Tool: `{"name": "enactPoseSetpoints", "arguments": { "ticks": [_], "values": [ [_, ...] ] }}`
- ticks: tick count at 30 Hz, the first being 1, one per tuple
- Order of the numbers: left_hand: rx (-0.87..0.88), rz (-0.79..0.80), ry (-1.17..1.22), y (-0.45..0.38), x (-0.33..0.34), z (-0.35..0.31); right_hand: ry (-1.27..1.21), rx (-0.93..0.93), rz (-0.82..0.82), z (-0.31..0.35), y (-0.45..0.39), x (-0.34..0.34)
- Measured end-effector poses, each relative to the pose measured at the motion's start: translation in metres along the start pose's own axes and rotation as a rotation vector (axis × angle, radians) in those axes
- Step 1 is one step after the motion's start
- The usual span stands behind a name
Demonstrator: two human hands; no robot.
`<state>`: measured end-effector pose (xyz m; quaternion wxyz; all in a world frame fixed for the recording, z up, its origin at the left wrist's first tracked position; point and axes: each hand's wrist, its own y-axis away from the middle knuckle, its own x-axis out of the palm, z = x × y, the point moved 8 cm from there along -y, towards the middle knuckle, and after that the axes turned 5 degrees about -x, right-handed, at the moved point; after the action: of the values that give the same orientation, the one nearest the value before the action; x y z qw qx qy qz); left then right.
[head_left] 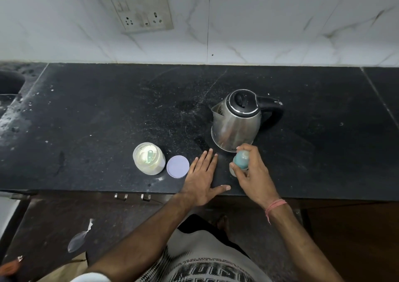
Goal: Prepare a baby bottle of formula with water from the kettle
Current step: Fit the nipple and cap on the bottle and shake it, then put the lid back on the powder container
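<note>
My right grip [250, 169] clamped the baby bottle [241, 159] upright on the tabletop [108, 113], kettle [236, 120] just beyond it; left grip [201, 179] lay flat, fingers apart, beside the lid [177, 166] and formula jar [149, 158].

baby bottle [241, 159]: teal-capped, upright, front | kettle [236, 119]: steel, lid shut | formula jar [149, 158]: open, scoop inside

Dim, soft overhead light; glare on the kettle [235, 122]; edges bend outward.

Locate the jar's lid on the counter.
The lid lies flat near the counter's front edge, between the open jar and the left hand.
</note>
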<state>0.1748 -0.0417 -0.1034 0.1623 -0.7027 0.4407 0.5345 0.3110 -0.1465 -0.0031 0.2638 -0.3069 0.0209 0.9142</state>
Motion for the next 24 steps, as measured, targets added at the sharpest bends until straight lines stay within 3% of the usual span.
{"name": "enactPoseSetpoints", "arguments": {
  "ticks": [4, 7, 13, 18, 21, 24],
  "values": [
    [-0.005, 0.011, 0.1, 0.002, -0.014, -0.005, 0.05, -0.01, 0.026, 0.0, 0.005, -0.002],
    [0.008, -0.07, 0.221, 0.009, -0.028, -0.008, 0.064, -0.013, 0.041, 0.0, 0.007, -0.005],
    [0.015, -0.6, 0.28, 0.056, -0.09, -0.005, 0.197, -0.044, -0.171, 0.022, 0.008, -0.036],
    [-0.227, -0.882, 0.276, 0.096, -0.136, 0.033, 0.239, -0.293, -0.299, 0.077, -0.005, -0.037],
    [-0.359, -0.989, 0.283, 0.113, -0.155, 0.063, 0.155, -0.378, -0.229, 0.1, -0.017, -0.006],
    [-0.47, -0.986, 0.388, 0.12, -0.159, 0.094, 0.13, -0.37, 0.042, 0.101, -0.034, 0.054]
  ]
}}
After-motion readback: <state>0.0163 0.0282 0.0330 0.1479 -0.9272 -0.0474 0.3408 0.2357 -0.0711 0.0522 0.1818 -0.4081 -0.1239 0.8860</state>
